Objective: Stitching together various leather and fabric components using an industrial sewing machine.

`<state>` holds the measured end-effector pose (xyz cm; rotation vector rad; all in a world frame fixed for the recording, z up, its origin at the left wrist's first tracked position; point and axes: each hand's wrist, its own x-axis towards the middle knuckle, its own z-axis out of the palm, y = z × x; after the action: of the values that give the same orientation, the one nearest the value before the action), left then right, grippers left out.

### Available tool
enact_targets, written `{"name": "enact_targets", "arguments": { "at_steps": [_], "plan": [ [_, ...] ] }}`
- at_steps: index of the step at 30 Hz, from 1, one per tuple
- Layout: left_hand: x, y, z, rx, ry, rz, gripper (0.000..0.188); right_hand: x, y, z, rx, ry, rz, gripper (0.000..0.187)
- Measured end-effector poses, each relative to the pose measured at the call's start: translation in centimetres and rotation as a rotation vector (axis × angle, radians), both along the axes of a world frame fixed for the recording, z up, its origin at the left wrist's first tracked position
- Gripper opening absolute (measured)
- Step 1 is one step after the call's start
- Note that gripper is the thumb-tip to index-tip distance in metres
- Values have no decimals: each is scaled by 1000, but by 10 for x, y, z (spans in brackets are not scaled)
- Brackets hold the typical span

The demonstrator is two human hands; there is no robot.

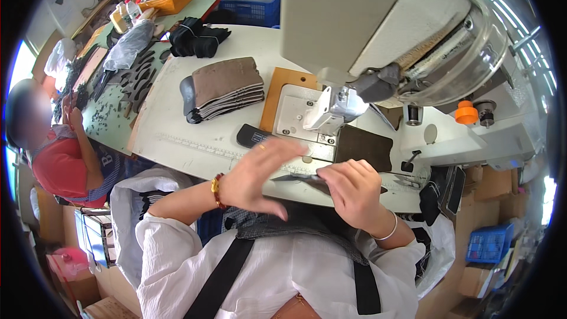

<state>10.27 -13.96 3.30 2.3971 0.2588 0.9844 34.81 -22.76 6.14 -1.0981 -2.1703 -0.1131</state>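
Your left hand (257, 171) hovered flat with fingers spread, gripping nothing, just over the counter (177, 136) edge. Your right hand (351, 192) was pinched on what looked like a dark leather piece (304, 180), lying near the sewing machine (354, 41), right of the stacked brown pieces (227, 85).
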Motion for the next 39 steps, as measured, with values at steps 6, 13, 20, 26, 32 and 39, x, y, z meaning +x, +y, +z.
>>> {"name": "enact_targets", "arguments": {
  "at_steps": [6,13,20,26,32,39],
  "plan": [
    [-14,-14,-3,-330,71,360,30,-22,33,-7,-154,169,90,26],
    [-109,87,0,-783,-377,651,22,-4,27,-20,-64,167,54,43],
    [-133,171,-29,-838,-371,860,22,42,16,-48,-146,125,-214,34],
    [-137,175,-44,-754,-262,980,21,86,13,-68,-319,-22,-423,48],
    [-143,171,-43,-777,-231,1001,24,105,18,-79,-447,-122,-454,66],
    [-153,166,-44,-759,-194,975,26,113,27,-81,-404,-188,-433,80]
  ]
}}
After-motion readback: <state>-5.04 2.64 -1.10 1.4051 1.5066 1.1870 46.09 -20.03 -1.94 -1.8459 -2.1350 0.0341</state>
